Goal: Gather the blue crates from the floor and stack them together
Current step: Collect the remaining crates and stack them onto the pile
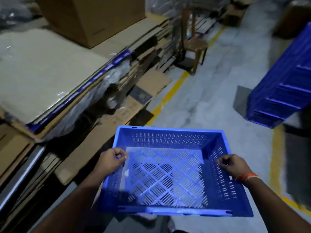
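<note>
An empty blue crate point(170, 172) with slotted walls and a lattice bottom is held in front of me, above the floor. My left hand point(111, 161) grips its left rim and my right hand point(233, 164) grips its right rim; an orange band sits on the right wrist. At the right edge of the view stands a tall stack of blue crates point(284, 84) on the floor, apart from the held crate.
Piles of flattened cardboard point(50, 78) with a large brown box point(94, 17) on top fill the left side. A brown plastic stool point(193, 46) stands ahead by a yellow floor line point(170, 96). Grey floor runs between the cardboard and the stack.
</note>
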